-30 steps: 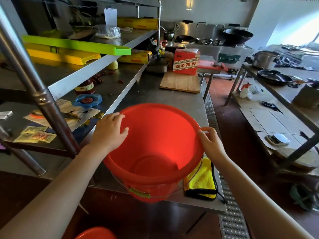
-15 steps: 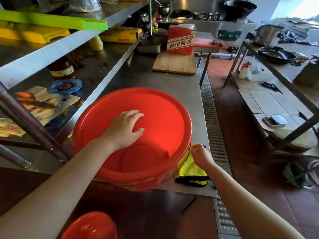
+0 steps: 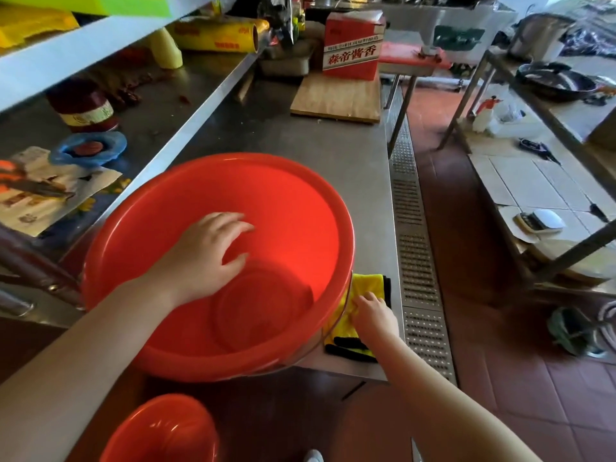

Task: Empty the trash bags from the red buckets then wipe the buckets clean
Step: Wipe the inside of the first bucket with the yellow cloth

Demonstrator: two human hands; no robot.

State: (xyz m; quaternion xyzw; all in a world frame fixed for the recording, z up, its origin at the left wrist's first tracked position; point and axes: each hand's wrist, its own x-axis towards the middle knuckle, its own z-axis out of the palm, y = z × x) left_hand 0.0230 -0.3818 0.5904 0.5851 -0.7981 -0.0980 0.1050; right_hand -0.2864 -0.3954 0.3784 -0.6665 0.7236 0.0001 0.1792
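Dropped from the rim, her right hand [image 3: 375, 316] now pinches the yellow cloth [image 3: 361, 288] at four o'clock of the red bucket [image 3: 286, 208] on the counter [image 3: 333, 141], left hand [image 3: 206, 255] spread loose inside

A commercial kitchen is showing: steel worktable [image 3: 333, 155] running toward 12 o'clock, floor drain grate [image 3: 413, 248] lying alongside, wok [image 3: 556, 82] sitting at 2 o'clock.
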